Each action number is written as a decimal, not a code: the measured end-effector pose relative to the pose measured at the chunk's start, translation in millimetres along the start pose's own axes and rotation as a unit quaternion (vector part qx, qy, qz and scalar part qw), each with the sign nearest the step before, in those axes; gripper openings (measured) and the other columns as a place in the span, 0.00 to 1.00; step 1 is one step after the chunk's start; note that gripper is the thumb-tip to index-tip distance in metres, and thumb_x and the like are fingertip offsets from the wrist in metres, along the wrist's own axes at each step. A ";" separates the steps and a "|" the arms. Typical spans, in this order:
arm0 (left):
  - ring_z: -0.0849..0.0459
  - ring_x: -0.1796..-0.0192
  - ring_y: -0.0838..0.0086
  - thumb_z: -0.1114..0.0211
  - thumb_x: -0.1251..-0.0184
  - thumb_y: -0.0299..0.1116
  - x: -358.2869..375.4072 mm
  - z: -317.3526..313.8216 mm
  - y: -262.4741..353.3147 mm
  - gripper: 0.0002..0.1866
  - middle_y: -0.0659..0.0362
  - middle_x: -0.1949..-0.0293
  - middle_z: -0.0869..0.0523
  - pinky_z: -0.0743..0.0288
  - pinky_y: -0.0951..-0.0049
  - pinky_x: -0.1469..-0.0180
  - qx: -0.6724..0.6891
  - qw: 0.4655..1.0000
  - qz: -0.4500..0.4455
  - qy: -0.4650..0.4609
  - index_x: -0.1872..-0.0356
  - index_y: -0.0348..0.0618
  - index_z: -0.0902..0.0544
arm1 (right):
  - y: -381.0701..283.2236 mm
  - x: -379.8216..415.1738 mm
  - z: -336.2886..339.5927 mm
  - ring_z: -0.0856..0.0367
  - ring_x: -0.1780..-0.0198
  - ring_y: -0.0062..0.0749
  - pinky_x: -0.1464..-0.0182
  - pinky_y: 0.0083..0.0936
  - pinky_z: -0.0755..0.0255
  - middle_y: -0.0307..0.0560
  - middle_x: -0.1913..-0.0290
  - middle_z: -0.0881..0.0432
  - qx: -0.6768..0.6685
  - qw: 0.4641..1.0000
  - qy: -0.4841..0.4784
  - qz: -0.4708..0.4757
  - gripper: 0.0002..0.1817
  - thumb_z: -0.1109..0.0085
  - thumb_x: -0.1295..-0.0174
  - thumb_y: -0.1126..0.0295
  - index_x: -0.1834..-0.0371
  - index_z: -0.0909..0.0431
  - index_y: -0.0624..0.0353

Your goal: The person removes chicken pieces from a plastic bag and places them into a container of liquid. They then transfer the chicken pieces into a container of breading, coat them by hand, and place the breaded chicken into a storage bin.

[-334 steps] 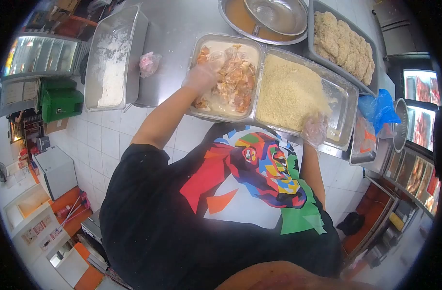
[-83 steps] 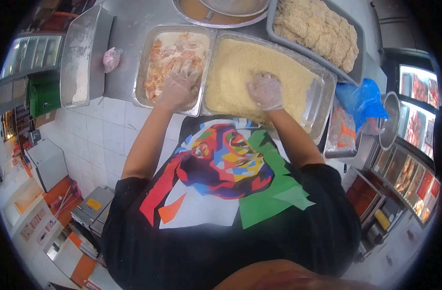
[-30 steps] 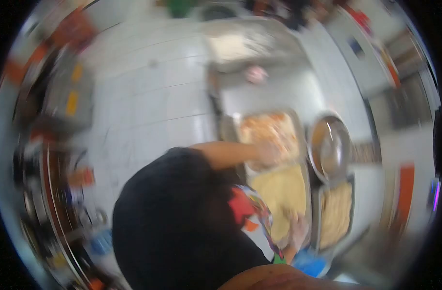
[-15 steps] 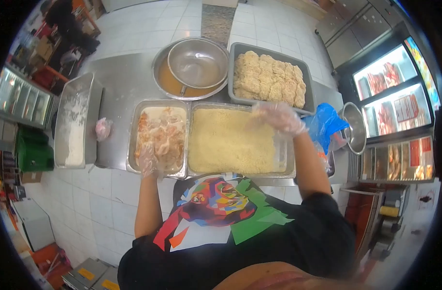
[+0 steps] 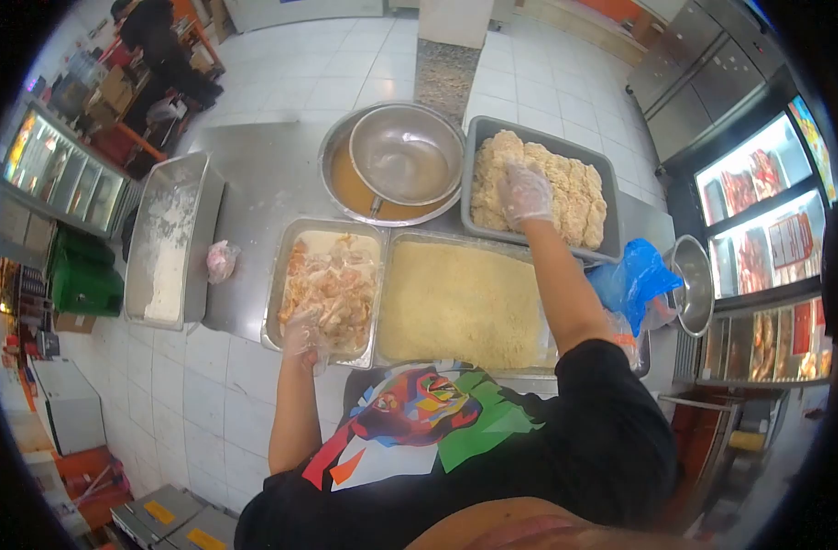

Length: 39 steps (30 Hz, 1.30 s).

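Observation:
My right hand (image 5: 527, 192), in a clear plastic glove, rests on the coated pieces (image 5: 565, 197) piled in the grey tub (image 5: 609, 240); whether its fingers hold a piece is hidden. At the near left corner of the metal tray of wet, pale meat pieces (image 5: 332, 284) is my gloved left hand (image 5: 303, 339), its fingers bent and blurred against the meat. Between the two, nearer my body, a metal tray holds yellowish crumbs (image 5: 455, 298).
A steel bowl (image 5: 405, 156) sits over a larger bowl of orange liquid (image 5: 353, 188). Far left stands a deep tray of white flour (image 5: 167, 261), beside a crumpled bag (image 5: 222, 262). Right are a blue bag (image 5: 634, 284) and another bowl (image 5: 692, 284). A person (image 5: 162, 50) stands back left.
My right hand has moved from above the crumb tray onto the coated pieces in the grey tub. My left hand stays at the meat tray. The whole view has shifted.

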<state>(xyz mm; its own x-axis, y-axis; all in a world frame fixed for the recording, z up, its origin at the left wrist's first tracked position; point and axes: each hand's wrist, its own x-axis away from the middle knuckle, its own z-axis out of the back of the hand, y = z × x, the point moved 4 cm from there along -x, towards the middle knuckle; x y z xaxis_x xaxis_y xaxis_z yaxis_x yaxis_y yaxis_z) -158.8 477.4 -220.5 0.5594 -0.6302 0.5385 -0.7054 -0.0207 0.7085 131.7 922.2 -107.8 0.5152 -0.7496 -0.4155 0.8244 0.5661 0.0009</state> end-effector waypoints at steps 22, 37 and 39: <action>0.16 0.35 0.55 0.34 0.30 0.33 3.0 -144.6 -42.1 0.28 0.45 0.34 0.17 0.26 0.62 0.30 -0.674 0.683 -0.210 -0.189 0.30 0.38 0.23 | -18.6 298.1 -47.6 0.26 0.29 0.61 0.28 0.49 0.31 0.57 0.28 0.24 -0.136 0.946 -0.211 -0.205 0.34 0.34 0.38 0.47 0.30 0.22 0.48; 0.13 0.42 0.55 0.38 0.32 0.42 -3.5 -23.0 21.7 0.31 0.43 0.46 0.12 0.21 0.54 0.38 -0.898 0.405 -0.168 -0.043 0.28 0.45 0.25 | -161.4 203.5 -61.8 0.13 0.50 0.54 0.46 0.47 0.20 0.60 0.51 0.12 -0.134 0.968 -0.212 -0.006 0.24 0.47 0.27 0.46 0.55 0.15 0.57; 0.13 0.42 0.55 0.40 0.32 0.40 -11.5 -18.2 19.6 0.30 0.44 0.46 0.12 0.21 0.53 0.38 -0.891 0.418 -0.176 -0.029 0.29 0.45 0.24 | -151.0 194.7 -74.9 0.13 0.47 0.56 0.43 0.46 0.20 0.61 0.48 0.12 -0.158 0.944 -0.290 -0.002 0.26 0.46 0.28 0.45 0.51 0.15 0.58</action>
<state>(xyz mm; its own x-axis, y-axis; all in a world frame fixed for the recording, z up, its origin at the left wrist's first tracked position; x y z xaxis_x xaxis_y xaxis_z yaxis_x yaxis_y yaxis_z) -171.1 498.4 -204.5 0.4445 -0.8499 0.2830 0.8884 0.4586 -0.0182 89.9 716.4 -256.9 0.6301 -0.7615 0.1522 0.7623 0.5691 -0.3083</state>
